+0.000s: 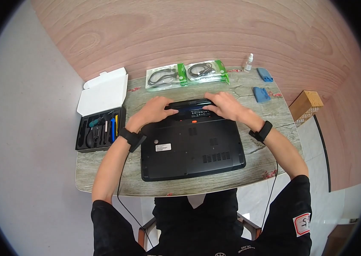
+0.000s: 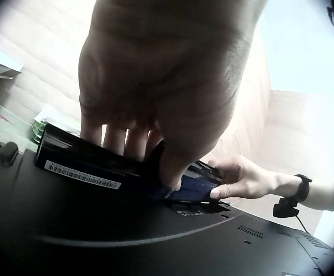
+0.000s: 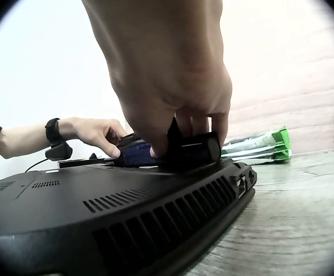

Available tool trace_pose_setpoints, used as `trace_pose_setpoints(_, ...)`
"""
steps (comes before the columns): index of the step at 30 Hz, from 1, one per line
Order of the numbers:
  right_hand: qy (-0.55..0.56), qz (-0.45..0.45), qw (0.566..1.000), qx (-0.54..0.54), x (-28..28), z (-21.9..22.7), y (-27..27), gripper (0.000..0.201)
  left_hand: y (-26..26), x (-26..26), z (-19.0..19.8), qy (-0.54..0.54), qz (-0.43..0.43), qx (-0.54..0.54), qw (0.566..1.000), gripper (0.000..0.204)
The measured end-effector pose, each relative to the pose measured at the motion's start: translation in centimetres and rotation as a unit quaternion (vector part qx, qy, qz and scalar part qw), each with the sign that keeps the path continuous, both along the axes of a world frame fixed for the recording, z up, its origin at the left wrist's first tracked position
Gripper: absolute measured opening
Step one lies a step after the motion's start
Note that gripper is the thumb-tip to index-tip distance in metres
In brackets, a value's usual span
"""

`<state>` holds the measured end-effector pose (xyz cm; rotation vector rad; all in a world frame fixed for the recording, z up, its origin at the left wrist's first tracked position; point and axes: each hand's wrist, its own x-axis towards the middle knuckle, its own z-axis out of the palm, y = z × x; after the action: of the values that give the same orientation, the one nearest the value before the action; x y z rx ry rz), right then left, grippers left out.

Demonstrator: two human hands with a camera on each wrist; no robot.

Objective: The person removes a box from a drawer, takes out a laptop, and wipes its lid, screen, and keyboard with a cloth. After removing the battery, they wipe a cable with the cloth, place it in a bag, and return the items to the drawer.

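Observation:
A black laptop (image 1: pixel 193 149) lies upside down on the table, its vented underside up. Along its far edge is a long black battery (image 1: pixel 190 103), tilted up at the laptop's bay, with a barcode label and a blue face in the left wrist view. My left hand (image 1: pixel 154 110) grips the battery's left part, thumb on the near side and fingers behind. My right hand (image 1: pixel 227 107) pinches its right end the same way. In the right wrist view the battery (image 3: pixel 195 150) stands raised above the laptop's surface (image 3: pixel 57 198).
An open box (image 1: pixel 101 130) of tools stands at the left. Two bagged cables (image 1: pixel 165 77) (image 1: pixel 206 71) lie at the back. A small bottle (image 1: pixel 249 62) and blue cloths (image 1: pixel 264 74) (image 1: pixel 261 94) are at the back right. Wristband cables hang past the table's front edge.

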<state>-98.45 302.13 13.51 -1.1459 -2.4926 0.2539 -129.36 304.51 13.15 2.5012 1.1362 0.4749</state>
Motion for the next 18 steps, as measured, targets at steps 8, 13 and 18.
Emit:
trace_pose_setpoints(8,-0.004,0.001,1.0,0.006,-0.1,-0.7,-0.1,0.031,-0.9,0.5,0.9,0.058,0.033,-0.013,0.998,0.038)
trace_pose_setpoints(13,-0.016,-0.002,1.0,0.007,-0.1,-0.2,-0.5,0.032,-1.0,0.5,0.3,0.048,0.037,0.001,0.998,0.04)
trace_pose_setpoints(18,-0.021,0.0,1.0,-0.014,-0.3,-0.1,-0.7,0.032,-1.4,0.7,-0.1,0.057,0.032,0.011,0.998,0.04)
